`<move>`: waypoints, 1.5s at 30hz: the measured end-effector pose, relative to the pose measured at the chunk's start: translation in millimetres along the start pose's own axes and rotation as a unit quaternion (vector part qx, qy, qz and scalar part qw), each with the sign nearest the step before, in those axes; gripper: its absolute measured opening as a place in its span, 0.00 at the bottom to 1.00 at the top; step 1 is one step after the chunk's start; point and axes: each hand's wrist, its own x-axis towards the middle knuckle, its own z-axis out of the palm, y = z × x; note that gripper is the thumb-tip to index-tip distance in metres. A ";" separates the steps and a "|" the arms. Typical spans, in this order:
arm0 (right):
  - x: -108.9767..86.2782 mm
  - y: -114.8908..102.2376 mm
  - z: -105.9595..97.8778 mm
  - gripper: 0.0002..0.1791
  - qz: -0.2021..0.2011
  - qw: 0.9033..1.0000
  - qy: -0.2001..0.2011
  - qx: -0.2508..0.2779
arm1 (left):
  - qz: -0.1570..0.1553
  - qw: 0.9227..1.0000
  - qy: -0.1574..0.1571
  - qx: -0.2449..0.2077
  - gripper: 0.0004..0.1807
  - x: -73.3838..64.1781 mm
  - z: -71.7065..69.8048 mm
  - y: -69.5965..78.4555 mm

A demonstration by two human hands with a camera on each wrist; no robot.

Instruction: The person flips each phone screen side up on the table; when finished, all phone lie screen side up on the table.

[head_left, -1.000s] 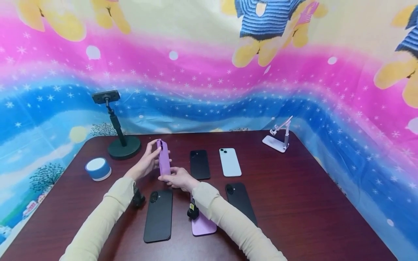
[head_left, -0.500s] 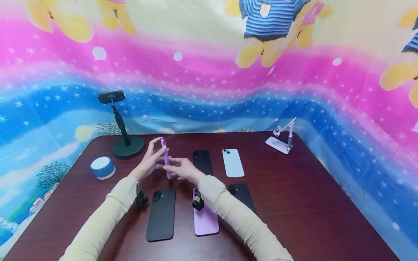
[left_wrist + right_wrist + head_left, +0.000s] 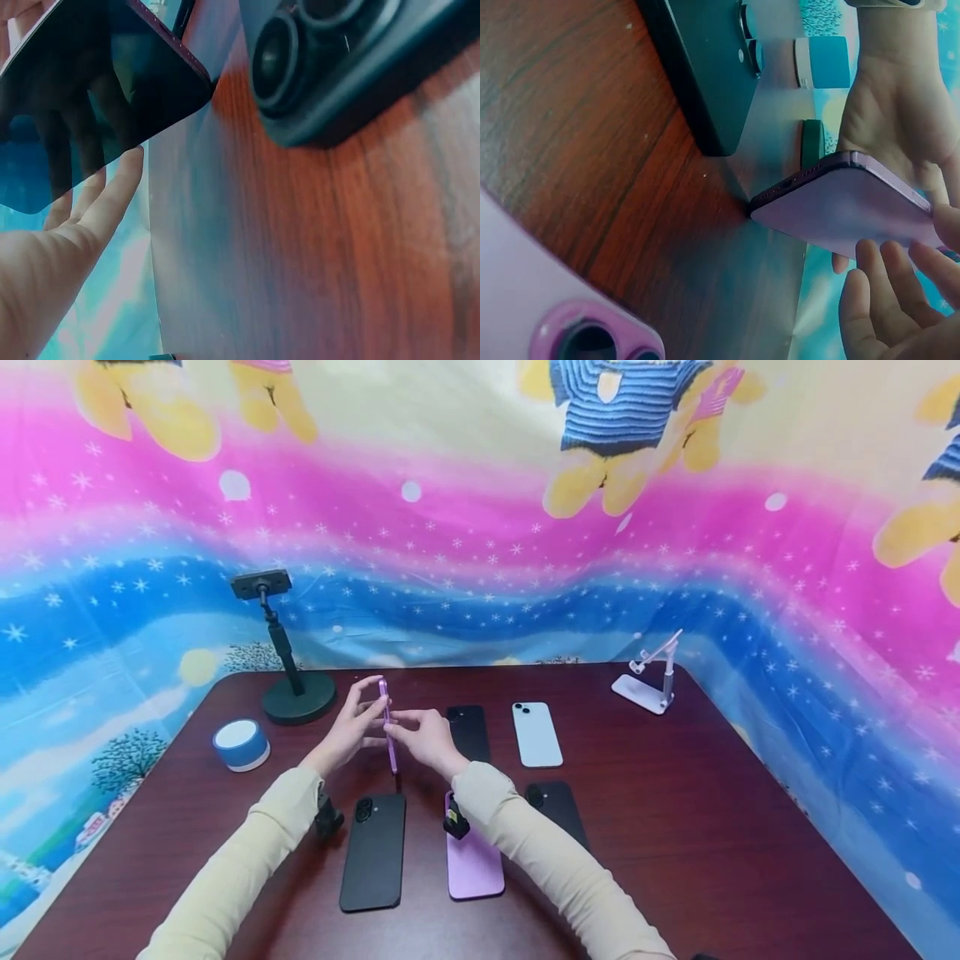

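A pink smartphone [image 3: 392, 753] stands nearly upright, edge-on in the head view, between both hands. My left hand [image 3: 347, 728] grips it near the top from the left. My right hand [image 3: 431, 742] holds its right side around mid-height, fingers against the back in the right wrist view. The dark glossy screen [image 3: 71, 90] faces the left wrist camera and mirrors fingers. In the right wrist view the pink back [image 3: 832, 210] shows, with its lower corner close to the table; contact is unclear. A black smartphone [image 3: 375, 852] and a lilac smartphone [image 3: 476, 870] lie below the hands.
Another black smartphone [image 3: 469, 732] and a white one [image 3: 537, 735] lie behind the right hand. A dark smartphone [image 3: 555, 810] is partly under the right forearm. A green-based stand [image 3: 298, 697], a blue-and-white round object [image 3: 242, 746] and a white phone stand [image 3: 643, 692] surround them.
The pink smartphone has turned from showing its back to edge-on and stands straighter. My right hand has moved up along its side; my left hand keeps its grip near the top.
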 end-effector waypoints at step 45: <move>2.1 14.3 15.7 0.17 0.081 0.996 0.011 0.017 | -0.073 0.982 0.125 0.121 0.25 -17.4 -25.6 -17.6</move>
